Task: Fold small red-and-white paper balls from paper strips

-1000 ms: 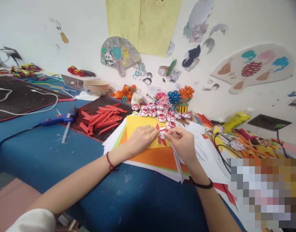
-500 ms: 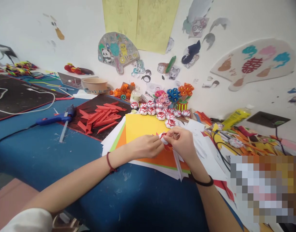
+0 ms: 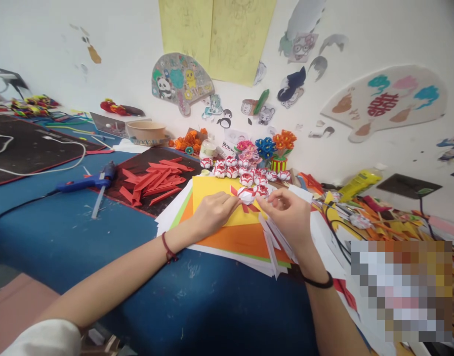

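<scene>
A white and red folded-paper flower (image 3: 246, 196) is held up between my hands, above the yellow sheet (image 3: 208, 190). Red pointed paper ends stick out from its upper left and lower edge. My left hand (image 3: 216, 213) pinches the flower's left side with the fingers curled in. On the other side, the thumb and fingertips of my right hand (image 3: 290, 213) close on its right edge, the other fingers bent. Just behind stand several finished-looking red and white paper flowers (image 3: 232, 170). White folded strips (image 3: 273, 252) lie beneath my right hand.
Red folded paper strips (image 3: 154, 180) are heaped on a dark mat to the left. A blue glue gun (image 3: 82, 184) with its cord lies farther left. Coloured flower pots (image 3: 279, 163) stand by the wall. Paper scraps and a yellow bottle (image 3: 362, 182) fill the right side.
Both hands have raised the paper flower a little, away from me. My right hand has shifted slightly right, and more of the flower's white face and red points shows.
</scene>
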{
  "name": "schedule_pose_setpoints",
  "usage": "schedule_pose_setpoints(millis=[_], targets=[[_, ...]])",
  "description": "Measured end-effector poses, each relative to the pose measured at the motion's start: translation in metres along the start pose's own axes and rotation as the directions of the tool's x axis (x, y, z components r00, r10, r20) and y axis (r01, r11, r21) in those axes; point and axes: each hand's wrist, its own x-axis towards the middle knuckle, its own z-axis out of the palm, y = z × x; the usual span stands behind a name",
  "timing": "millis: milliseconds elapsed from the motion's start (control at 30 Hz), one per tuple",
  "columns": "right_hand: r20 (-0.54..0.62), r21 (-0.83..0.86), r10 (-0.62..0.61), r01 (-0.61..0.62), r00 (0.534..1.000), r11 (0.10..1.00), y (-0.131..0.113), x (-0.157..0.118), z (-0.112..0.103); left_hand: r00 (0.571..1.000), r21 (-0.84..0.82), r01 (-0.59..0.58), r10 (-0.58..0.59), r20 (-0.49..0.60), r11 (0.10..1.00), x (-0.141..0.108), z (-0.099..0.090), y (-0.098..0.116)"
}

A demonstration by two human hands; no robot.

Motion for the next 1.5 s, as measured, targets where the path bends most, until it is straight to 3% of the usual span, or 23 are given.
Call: schedule_pose_setpoints(millis=[100,233,367,467,633,767,867,1000,1100,1200,1367,1500], targets=[[0.139,-0.148,-0.077,0.098,0.987,0.984,-0.004,-0.008,0.008,0.999,0.0,0.025,-0.025,-0.04,1.0,-0.003,0.004,-0.004],[0.191,-0.179,-0.082,0.117,0.978,0.977,-0.003,-0.015,0.023,0.999,-0.036,0.025,-0.026,-0.026,0.999,-0.006,0.007,-0.003],[0.191,-0.072,-0.042,0.057,0.981,0.996,0.001,-0.014,0.026,0.998,-0.133,0.048,-0.054,-0.041,0.99,-0.004,0.007,0.0],[0.209,0.05,-0.027,0.017,0.978,0.999,0.001,-0.012,0.022,0.987,-0.241,0.139,-0.153,-0.042,0.96,0.002,0.003,-0.001],[0.259,0.163,-0.071,0.029,0.963,0.986,-0.005,-0.011,0.018,0.928,-0.404,0.341,-0.374,-0.002,0.848,0.011,-0.008,-0.012],[0.294,0.178,-0.104,0.053,0.95,0.983,-0.005,-0.012,0.019,0.85,-0.49,0.494,-0.517,0.1,0.718,0.015,-0.01,-0.017],[0.305,0.173,-0.112,0.061,0.946,0.983,-0.005,-0.012,0.019,0.793,-0.54,0.578,-0.577,0.195,0.612,0.017,-0.009,-0.019],[0.318,0.175,-0.11,0.056,0.942,0.983,-0.007,-0.012,0.018,0.769,-0.593,0.597,-0.595,0.232,0.541,0.017,-0.006,-0.022],[0.322,0.176,-0.119,0.064,0.939,0.982,-0.008,-0.012,0.017,0.77,-0.601,0.595,-0.593,0.237,0.533,0.018,-0.007,-0.023],[0.297,0.15,-0.123,0.082,0.947,0.985,-0.006,-0.012,0.018,0.79,-0.567,0.581,-0.573,0.219,0.584,0.018,-0.008,-0.02],[0.183,0.015,-0.193,0.194,0.964,0.981,0.0,-0.013,0.024,0.9,-0.417,0.434,-0.409,0.153,0.799,0.013,-0.004,-0.014],[0.108,-0.177,-0.317,0.333,0.942,0.926,0.005,-0.016,0.027,0.957,-0.235,0.281,-0.254,0.138,0.931,0.008,0.001,-0.008]])
